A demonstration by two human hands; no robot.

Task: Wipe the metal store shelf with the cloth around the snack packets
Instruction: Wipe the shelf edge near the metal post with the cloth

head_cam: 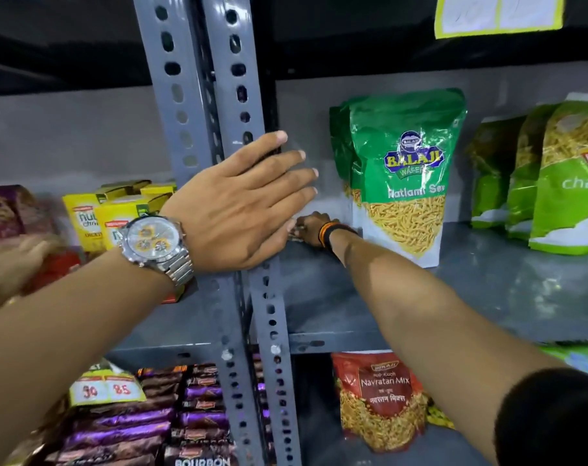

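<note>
The grey metal shelf (487, 290) carries a green Balaji snack packet (410, 183) standing upright, with light green packets (561, 183) further right. My right hand (314, 227) reaches to the back left corner of the shelf, just left of the Balaji packet, its fingers closed on a small greyish bit of cloth (295, 232) pressed to the shelf. Most of that hand and cloth is hidden behind my left hand (238, 203). The left hand, with a wristwatch, lies flat with fingers spread against the slotted upright post (191, 95).
Yellow boxes (94, 216) stand on the neighbouring shelf to the left, where another blurred hand (13, 264) shows. Below are a red Navratan Mix packet (383, 398) and stacked biscuit packs (134, 425). A price label (498, 15) hangs at the top right.
</note>
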